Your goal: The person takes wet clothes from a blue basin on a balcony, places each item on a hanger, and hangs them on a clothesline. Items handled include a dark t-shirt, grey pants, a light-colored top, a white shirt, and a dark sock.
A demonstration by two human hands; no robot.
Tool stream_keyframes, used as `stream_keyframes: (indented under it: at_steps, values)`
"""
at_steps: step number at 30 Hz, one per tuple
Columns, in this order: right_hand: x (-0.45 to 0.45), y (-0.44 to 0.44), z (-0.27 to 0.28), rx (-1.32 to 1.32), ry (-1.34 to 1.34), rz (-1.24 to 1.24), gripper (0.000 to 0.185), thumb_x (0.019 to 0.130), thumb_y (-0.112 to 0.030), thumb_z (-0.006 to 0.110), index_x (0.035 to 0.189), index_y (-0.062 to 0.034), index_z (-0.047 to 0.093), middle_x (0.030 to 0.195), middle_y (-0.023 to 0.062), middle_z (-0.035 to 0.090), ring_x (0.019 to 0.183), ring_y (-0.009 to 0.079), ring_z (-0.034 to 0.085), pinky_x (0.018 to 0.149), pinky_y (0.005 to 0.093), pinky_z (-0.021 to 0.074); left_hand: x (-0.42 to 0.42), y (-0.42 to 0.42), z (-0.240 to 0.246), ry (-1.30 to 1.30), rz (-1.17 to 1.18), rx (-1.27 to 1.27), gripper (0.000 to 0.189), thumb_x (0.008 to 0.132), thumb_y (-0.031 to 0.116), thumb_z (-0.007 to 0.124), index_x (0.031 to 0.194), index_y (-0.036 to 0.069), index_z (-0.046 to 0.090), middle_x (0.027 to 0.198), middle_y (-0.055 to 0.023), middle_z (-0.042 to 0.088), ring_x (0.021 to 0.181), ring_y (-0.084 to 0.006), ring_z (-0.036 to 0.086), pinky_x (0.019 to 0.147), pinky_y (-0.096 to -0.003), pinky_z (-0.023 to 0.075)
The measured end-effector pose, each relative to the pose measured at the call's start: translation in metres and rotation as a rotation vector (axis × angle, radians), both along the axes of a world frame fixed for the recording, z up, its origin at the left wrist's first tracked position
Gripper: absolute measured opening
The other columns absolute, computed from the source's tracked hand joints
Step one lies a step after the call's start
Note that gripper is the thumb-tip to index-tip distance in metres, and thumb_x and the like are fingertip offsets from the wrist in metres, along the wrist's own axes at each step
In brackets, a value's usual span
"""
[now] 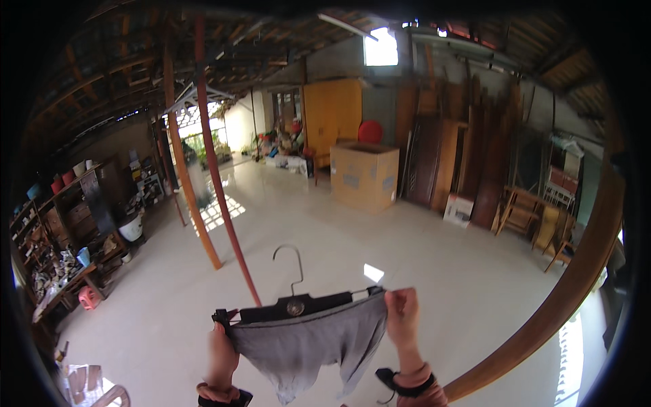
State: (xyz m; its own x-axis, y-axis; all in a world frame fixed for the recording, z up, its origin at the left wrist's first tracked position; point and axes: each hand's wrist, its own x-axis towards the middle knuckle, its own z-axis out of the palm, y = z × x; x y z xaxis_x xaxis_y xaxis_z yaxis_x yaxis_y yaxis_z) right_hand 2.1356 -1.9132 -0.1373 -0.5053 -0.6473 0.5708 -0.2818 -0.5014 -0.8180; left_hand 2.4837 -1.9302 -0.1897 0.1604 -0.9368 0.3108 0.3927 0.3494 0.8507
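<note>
A black clip hanger (325,306) with a bent metal hook (300,267) is held up before me, a round emblem at its middle. Grey cloth, apparently a pair of shorts or trousers (310,341), hangs along the front of its bar. At the left end, my left hand (222,351) grips the cloth's top corner beside a black clip (219,316). My right hand (403,313) pinches the opposite top corner, close against the right clip (375,290). I cannot tell whether either clip has closed on the cloth.
A red pole (218,168) and a wooden post (190,203) rise beyond the hanger. A curved wooden beam (549,315) sweeps along my right. Farther off stand a large cardboard box (363,175) and leaning boards (422,163). Cluttered shelves (66,219) and a pink stool (89,297) are at left.
</note>
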Motion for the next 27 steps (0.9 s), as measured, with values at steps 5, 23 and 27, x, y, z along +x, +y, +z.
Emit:
stream_keyframes:
  at_steps: [5,23,27]
  values:
    - [0.029,0.013,0.005,-0.083,0.187,0.018,0.014,0.087,-0.01,0.062,0.087,-0.002,0.05,0.077,0.0059,0.063,0.06,0.0061,0.053,0.051,0.022,0.0422,-0.03,-0.011,-0.02,-0.806,0.769,0.092,0.048,0.08,0.005,0.065,0.123,-0.003,0.046,0.138,-0.0205,0.039,0.128,-0.0294,0.037,0.106,-0.0397,0.0271]
    - [0.054,0.038,0.01,0.114,0.535,0.711,0.014,0.083,-0.004,0.065,0.093,0.0004,0.057,0.104,0.0112,0.062,0.078,0.017,0.063,0.069,0.0271,0.0525,-0.104,0.008,0.009,-0.076,-0.579,0.079,0.017,0.087,0.013,0.064,0.098,0.0,0.059,0.095,-0.004,0.063,0.086,-0.0091,0.056,0.077,-0.0235,0.0451]
    - [0.036,0.04,0.022,0.358,0.35,0.903,0.01,0.086,0.004,0.058,0.094,0.0005,0.053,0.116,0.0095,0.061,0.092,0.0089,0.058,0.08,0.0231,0.0476,-0.104,0.009,0.013,-0.041,-0.643,0.104,0.015,0.087,0.017,0.065,0.089,0.003,0.06,0.088,-0.0015,0.062,0.083,-0.0089,0.054,0.077,-0.0237,0.0431]
